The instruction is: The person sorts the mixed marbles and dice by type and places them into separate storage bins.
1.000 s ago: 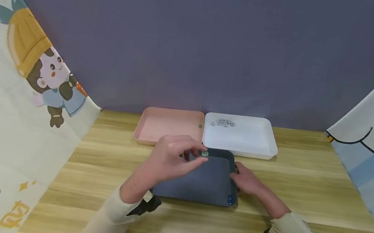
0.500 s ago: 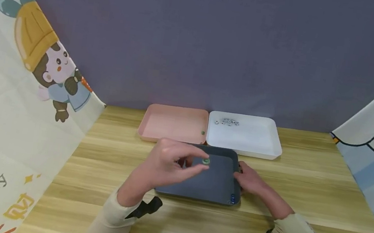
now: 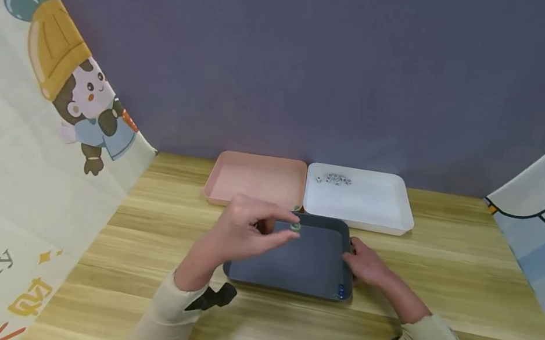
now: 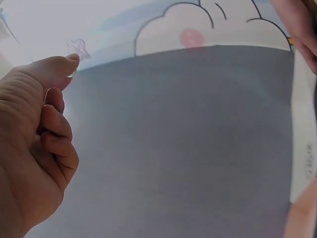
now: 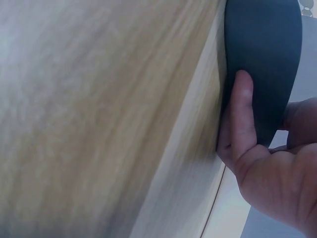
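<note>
My left hand (image 3: 243, 227) pinches a small green marble (image 3: 295, 227) between thumb and index finger, above the dark grey tray (image 3: 301, 262). In the left wrist view the left hand's other fingers (image 4: 59, 124) are curled toward the palm, and only a sliver of the marble shows at the tips. My right hand (image 3: 366, 263) grips the dark tray by its right side. The right wrist view shows one finger (image 5: 242, 114) lying along the tray's outer wall (image 5: 265, 54). A few blue marbles (image 3: 341, 291) lie in the dark tray's near right corner.
Behind the dark tray stand a pink tray (image 3: 257, 179) and, beside it on the right, a white tray (image 3: 374, 200). Another green marble (image 3: 296, 208) is at the pink tray's near right corner. Several small white dice-like pieces (image 3: 337, 179) sit in the white tray.
The green marble in the pink tray has rolled toward the near right corner. The left hand, still pinching its marble, has shifted slightly. My right hand keeps its grip on the dark tray.
</note>
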Motion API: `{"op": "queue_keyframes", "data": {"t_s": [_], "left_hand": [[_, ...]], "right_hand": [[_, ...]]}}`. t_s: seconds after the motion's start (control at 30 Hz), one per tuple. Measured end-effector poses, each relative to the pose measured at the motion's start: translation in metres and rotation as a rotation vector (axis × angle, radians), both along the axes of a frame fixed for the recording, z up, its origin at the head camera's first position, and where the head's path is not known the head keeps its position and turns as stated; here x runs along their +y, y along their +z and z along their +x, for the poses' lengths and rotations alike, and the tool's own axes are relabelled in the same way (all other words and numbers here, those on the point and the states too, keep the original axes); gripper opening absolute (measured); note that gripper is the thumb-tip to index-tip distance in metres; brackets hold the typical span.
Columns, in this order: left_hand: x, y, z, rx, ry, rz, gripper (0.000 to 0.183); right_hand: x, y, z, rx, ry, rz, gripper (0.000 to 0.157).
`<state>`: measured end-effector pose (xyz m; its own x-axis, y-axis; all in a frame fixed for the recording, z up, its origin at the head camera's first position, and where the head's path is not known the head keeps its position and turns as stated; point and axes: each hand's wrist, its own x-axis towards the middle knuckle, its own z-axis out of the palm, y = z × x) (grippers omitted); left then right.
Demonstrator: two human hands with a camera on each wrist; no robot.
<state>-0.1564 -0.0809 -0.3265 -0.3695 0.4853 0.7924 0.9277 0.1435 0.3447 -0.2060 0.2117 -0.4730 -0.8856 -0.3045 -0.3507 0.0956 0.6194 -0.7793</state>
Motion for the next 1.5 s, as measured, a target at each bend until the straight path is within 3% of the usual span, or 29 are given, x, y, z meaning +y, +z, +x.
{"op": "queue_keyframes", "data": {"t_s": [0.2,0.47,0.63,1.0,1.1,1.23,1.33,1.5], "left_hand": [[-0.003,-0.017,-0.023,-0.100,0.071,-0.022,0.019],[-0.004,-0.034,-0.060,-0.334,0.156,-0.034,0.014],[-0.006,-0.047,-0.094,-0.520,0.177,-0.035,0.018],[-0.004,-0.066,-0.178,-0.791,0.133,0.018,0.020],[-0.006,-0.073,-0.199,-0.922,0.187,0.030,0.018],[-0.001,-0.086,-0.225,-1.097,0.190,-0.015,0.028],[0.000,-0.096,-0.237,-1.196,0.192,-0.068,0.037],[-0.009,-0.114,-0.241,-1.299,0.256,-0.102,0.035]], "right_hand": [[0.001,-0.001,0.001,0.005,0.005,-0.005,0.047],[0.003,-0.004,-0.001,0.022,0.012,-0.006,0.044],[0.001,-0.002,0.000,0.042,0.022,0.040,0.048],[0.000,-0.001,-0.007,-0.010,0.020,0.010,0.049],[0.000,0.000,-0.008,-0.014,0.041,0.000,0.050],[0.004,0.003,-0.007,0.006,0.028,0.026,0.048],[0.006,0.005,-0.006,0.006,0.019,0.034,0.046],[-0.001,0.005,-0.005,-0.013,0.040,0.012,0.048]]}}
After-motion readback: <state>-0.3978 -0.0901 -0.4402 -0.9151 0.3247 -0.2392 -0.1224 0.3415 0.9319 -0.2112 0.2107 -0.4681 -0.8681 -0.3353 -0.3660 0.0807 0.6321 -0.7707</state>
